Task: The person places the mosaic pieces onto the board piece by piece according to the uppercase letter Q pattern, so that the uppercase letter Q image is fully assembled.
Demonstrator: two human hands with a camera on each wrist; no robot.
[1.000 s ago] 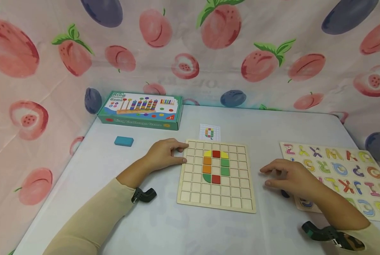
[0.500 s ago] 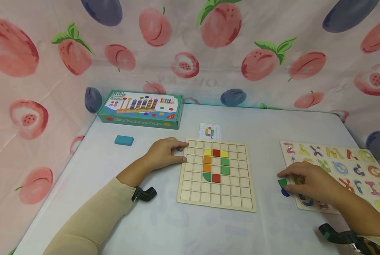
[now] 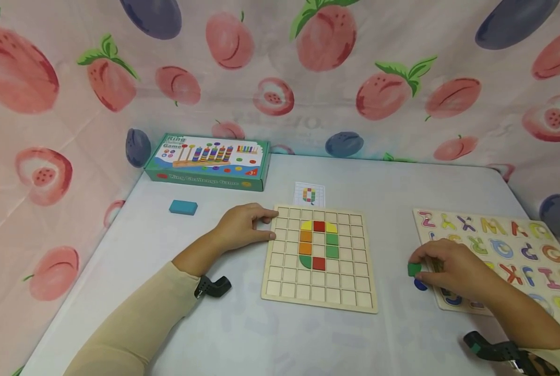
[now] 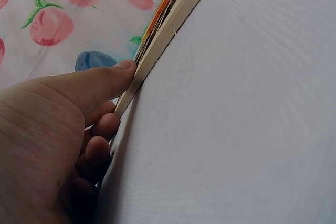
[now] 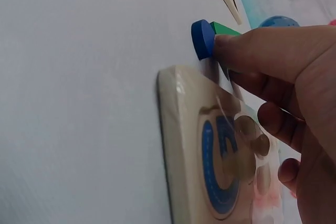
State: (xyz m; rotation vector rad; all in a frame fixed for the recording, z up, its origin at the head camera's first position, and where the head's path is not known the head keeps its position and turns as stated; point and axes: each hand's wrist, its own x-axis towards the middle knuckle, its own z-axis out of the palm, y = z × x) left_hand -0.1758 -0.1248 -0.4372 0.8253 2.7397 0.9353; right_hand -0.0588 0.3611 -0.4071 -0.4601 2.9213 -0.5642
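Observation:
A wooden grid board lies mid-table, with red, yellow, orange and green tiles set in a ring. My left hand rests at its left side, index finger and thumb on the edge; in the left wrist view the thumb lies against the board's pale rim. To the right, my right hand pinches a small green tile between thumb and index finger. A blue piece with a curved edge sits just below it, and in the right wrist view this blue piece is beside the thumb tip.
An alphabet board with colourful letters lies partly under my right hand. A small pattern card stands behind the grid board. A green game box and a teal block are at the back left.
My right hand has moved right from beside the grid board to the alphabet board's left edge, and its fingers have closed on the green tile. The left hand has stayed in place.

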